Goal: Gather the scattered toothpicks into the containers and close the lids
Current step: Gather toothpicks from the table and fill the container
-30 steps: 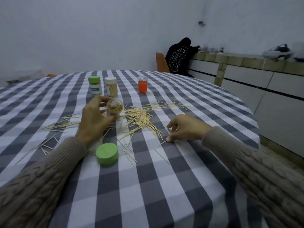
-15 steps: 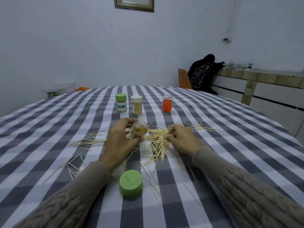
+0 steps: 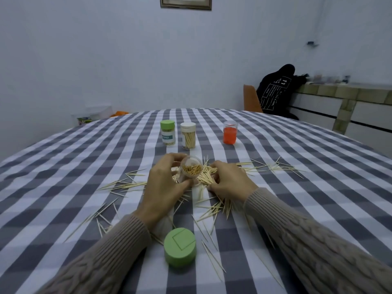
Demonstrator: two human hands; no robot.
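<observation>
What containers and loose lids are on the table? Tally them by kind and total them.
Green-lidded jar: 1
White-lidded jar: 1
Orange container: 1
Open clear jar, in the left hand: 1
Loose green lid: 1
Total: 5

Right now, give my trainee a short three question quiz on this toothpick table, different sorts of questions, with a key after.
1. True or false: the loose round green plastic lid lies nearer the camera than both hands.
2. Which hand holds the clear open toothpick jar? A) left hand B) right hand
3. Fill in: the white-capped clear toothpick jar stands between the green-capped labelled jar and the ___ plastic cup.

Key: 1 true. 2 A; the right hand gathers loose wooden toothpicks on the grey-and-white checked tablecloth. 3 orange.
</observation>
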